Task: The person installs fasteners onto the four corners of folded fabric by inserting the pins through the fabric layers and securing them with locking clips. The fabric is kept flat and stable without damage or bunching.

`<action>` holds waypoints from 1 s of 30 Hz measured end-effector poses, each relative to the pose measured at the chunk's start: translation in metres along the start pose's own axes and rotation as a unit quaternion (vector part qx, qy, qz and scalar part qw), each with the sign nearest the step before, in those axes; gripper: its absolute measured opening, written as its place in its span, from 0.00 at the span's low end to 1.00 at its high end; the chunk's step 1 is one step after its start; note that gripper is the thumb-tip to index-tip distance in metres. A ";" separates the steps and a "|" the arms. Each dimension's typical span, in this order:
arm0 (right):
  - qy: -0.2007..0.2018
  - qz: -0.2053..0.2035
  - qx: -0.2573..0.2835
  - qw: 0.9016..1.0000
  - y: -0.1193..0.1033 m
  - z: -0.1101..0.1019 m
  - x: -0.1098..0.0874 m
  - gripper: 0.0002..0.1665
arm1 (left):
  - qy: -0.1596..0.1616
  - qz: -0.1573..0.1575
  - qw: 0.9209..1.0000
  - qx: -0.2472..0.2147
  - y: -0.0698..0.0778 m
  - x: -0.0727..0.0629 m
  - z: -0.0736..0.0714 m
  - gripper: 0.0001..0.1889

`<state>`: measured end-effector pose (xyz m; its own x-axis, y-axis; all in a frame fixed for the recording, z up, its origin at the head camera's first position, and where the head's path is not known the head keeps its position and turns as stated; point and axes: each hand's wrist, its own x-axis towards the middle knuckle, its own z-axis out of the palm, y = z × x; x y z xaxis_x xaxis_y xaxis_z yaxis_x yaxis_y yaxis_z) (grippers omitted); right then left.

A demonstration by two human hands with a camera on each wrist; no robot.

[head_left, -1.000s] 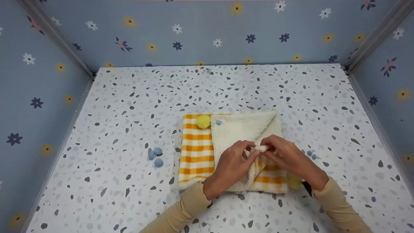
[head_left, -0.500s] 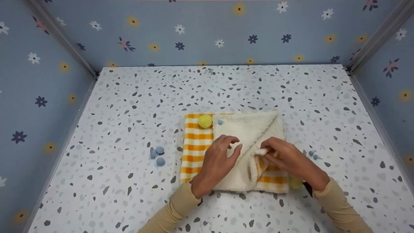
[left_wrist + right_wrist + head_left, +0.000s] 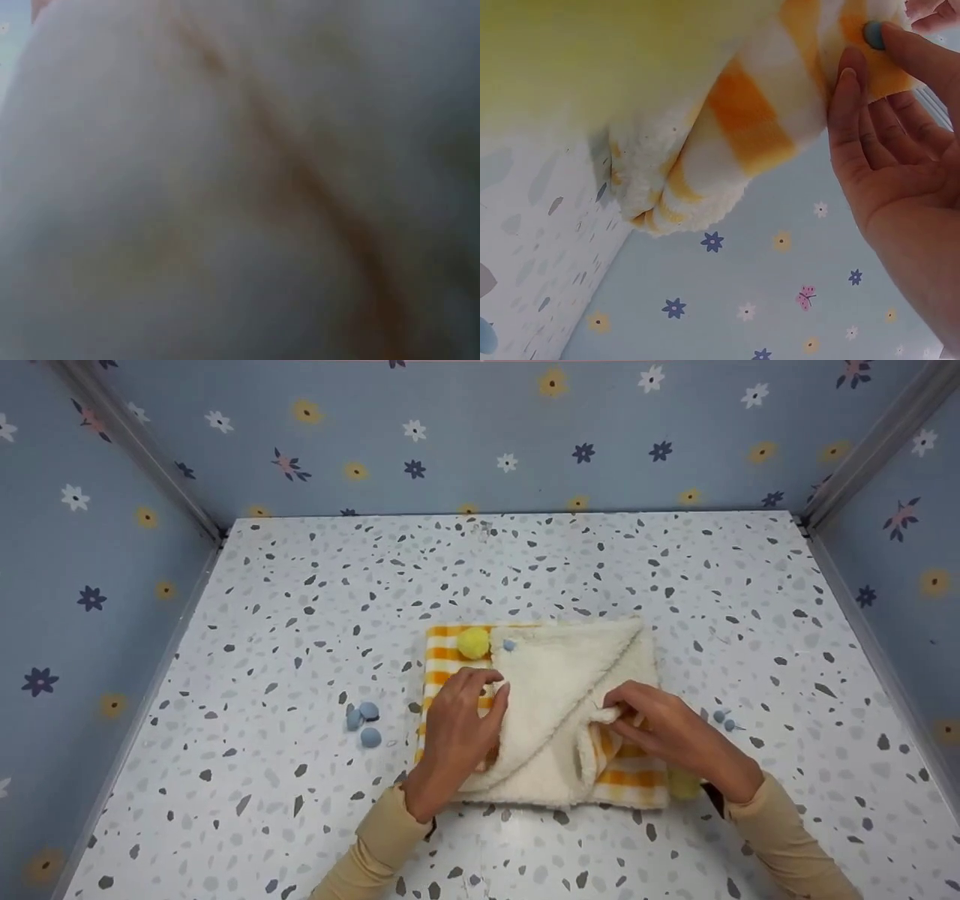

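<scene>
A folded blanket, fluffy cream on one side and orange-and-white checked on the other, lies mid-table. My right hand pinches its raised edge between thumb and fingers. In the right wrist view, a blue round pin head sits on the checked cloth at the thumb tip. My left hand is at the left edge of the cream flap, thumb and forefinger curved with a gap between their tips. The left wrist view is a close, pale blur. A small blue head shows on the flap's upper left corner.
A yellow pompom rests on the blanket's upper left. Another pale yellow pompom lies beneath my right wrist. Several blue round-headed pieces lie left of the blanket; blue pins lie right. Flowered walls bound the speckled table.
My left hand has left the pinched edge and moved left and slightly down to the flap's left edge. The flap's diagonal crease now runs further down left. My right hand keeps its pinch.
</scene>
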<state>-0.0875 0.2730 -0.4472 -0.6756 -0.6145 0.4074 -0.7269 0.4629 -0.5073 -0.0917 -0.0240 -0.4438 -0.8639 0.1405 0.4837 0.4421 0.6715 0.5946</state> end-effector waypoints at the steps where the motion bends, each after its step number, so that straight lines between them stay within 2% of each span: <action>1: -0.001 0.002 0.001 1.000 0.000 0.000 0.000 0.21 | 0.004 -0.001 1.000 0.004 -0.003 0.000 -0.002 0.07; 11: -0.016 0.014 0.009 1.000 -0.002 -0.002 0.001 0.20 | 0.031 -0.031 0.999 0.025 -0.027 -0.009 -0.024 0.08; 18: -0.028 0.033 0.020 0.999 -0.001 -0.002 -0.002 0.18 | 0.047 -0.071 0.995 0.046 -0.044 -0.013 -0.039 0.08; 24: -0.033 0.027 0.025 0.999 0.001 -0.002 -0.003 0.19 | 0.057 -0.101 0.991 0.071 -0.055 -0.018 -0.044 0.09; 30: -0.039 0.029 0.027 0.998 0.001 -0.002 -0.002 0.17 | 0.054 -0.141 0.981 0.122 -0.062 -0.019 -0.048 0.11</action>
<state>-0.0874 0.2762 -0.4468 -0.7029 -0.6371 0.3165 -0.6777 0.4646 -0.5700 -0.0910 -0.1039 -0.4591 -0.9067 -0.1449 0.3961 0.1080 0.8282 0.5500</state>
